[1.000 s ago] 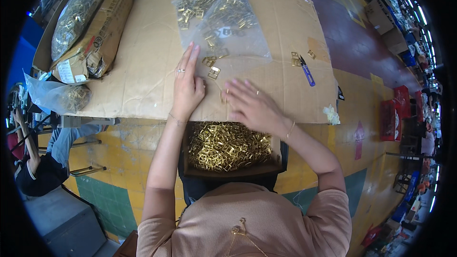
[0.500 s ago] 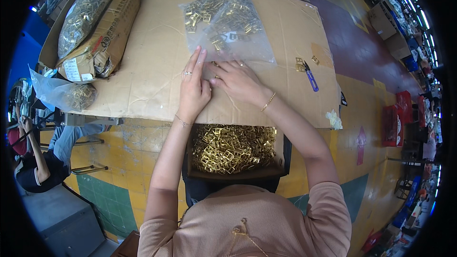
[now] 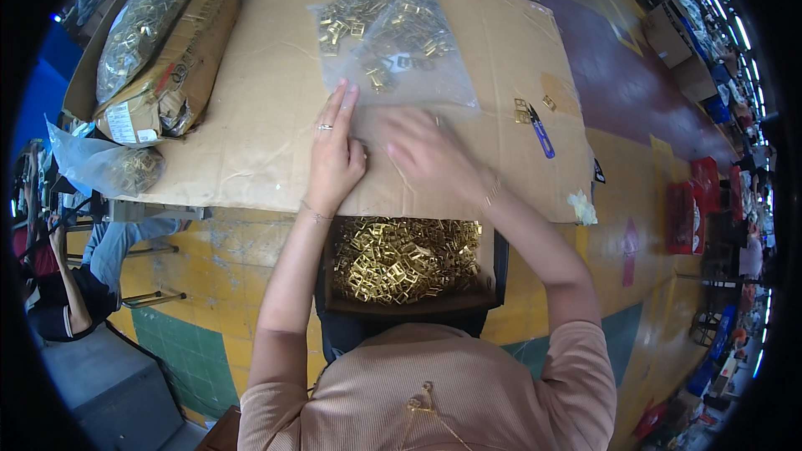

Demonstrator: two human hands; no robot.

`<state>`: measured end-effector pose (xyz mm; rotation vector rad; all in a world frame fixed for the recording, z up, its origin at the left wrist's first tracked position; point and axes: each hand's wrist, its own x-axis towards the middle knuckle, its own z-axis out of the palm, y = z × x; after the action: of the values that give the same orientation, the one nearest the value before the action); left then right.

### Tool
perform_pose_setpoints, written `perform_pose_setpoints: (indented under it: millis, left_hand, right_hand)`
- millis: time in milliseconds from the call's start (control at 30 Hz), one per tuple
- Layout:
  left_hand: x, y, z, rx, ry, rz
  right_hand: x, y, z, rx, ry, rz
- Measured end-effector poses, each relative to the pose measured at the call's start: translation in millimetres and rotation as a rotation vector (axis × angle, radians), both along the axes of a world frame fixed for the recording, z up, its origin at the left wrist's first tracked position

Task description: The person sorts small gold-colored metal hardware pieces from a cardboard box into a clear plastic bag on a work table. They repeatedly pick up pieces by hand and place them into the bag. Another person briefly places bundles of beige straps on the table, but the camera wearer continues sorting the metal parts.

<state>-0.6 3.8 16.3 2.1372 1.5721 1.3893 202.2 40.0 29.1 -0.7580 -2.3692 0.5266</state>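
Note:
A clear plastic bag of gold metal buckles lies flat on the cardboard-covered table, its near edge toward me. My left hand rests by the bag's near left corner, fingers stretched out and the fingertips at the plastic. To its right, just below the bag's near edge, is my right hand. Motion smears its fingers, so whether it holds anything cannot be made out. Below the table edge, at my lap, an open box holds a heap of loose gold buckles.
On the right of the table lie blue-handled thread snips beside a few loose buckles. At far left stands a worn carton with a bag of buckles on it; a smaller bag lies nearer. Another person sits at left.
My right hand has drawn back slightly from the bag's near edge and is blurred by motion. My left hand keeps its place by the bag. The whole view has shifted slightly.

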Motion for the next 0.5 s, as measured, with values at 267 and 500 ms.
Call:
perform_pose_setpoints:
  millis: [267,500]
  left_hand:
    - [-0.2,-0.2,0.2,-0.021,-0.008,0.003]
    - [-0.2,-1.1,-0.3,-0.025,-0.01,0.0]
  right_hand:
    - [-14.5,69.2,-22.1,0.142,-0.093,-0.156]
    - [46.1,-8.4,1.4,-0.038,-0.155,-0.097]
